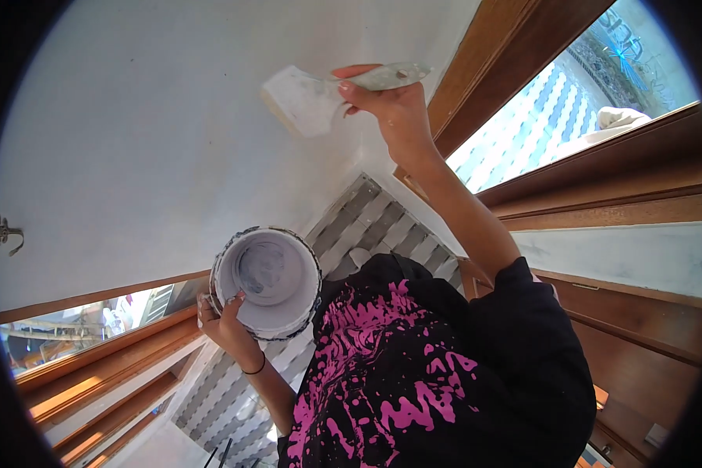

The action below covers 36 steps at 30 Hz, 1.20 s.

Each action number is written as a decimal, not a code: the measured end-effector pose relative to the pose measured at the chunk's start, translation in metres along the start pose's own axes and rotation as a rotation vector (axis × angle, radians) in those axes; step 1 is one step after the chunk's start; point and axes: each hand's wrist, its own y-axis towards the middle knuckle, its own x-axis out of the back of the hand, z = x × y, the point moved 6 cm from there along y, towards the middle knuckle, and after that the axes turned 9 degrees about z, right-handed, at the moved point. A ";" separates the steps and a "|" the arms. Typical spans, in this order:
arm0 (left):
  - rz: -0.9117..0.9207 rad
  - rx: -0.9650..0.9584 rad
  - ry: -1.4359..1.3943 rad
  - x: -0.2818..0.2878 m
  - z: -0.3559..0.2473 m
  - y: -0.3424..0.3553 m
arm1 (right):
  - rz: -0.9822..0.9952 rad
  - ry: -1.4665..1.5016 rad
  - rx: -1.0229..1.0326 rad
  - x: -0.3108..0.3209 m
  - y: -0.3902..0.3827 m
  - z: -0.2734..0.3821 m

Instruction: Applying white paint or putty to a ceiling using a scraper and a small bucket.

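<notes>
To the left of the right hand (390, 103) I have a broad stretch of white wall (132, 156), with a metal hook (5, 232) well apart at its far side. To the right of that grip the room tightens: a brown wooden frame (507, 62) slants past near the wrist. Below it I see grey-and-white tiled floor (370, 209).

The paintbrush (306, 101) sits in the right hand's grip, its wide head pointing left, coated white with a yellowish bristle edge; the pale handle is speckled and has a hole near its end. I cannot tell whether the bristles touch the wall.

I see the right forearm reaching up, fingers and thumb closed around the brush's neck. Below and to the left, the left hand (225, 326) grips the rim of a round paint bucket (292, 312), thumb inside. The bucket is tipped open toward my view, pale within, its rim crusted dark. A thin black band (255, 366) circles the left wrist.
</notes>
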 end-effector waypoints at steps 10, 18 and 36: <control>-0.023 -0.158 0.097 -0.007 0.006 -0.010 | -0.071 0.418 -0.451 0.017 -0.097 -0.040; -0.046 -0.231 0.145 -0.021 0.003 -0.012 | 0.123 0.479 -0.544 -0.044 -0.132 -0.011; -0.127 -0.664 0.532 -0.044 -0.005 -0.036 | 0.049 0.406 -0.835 -0.145 -0.185 -0.125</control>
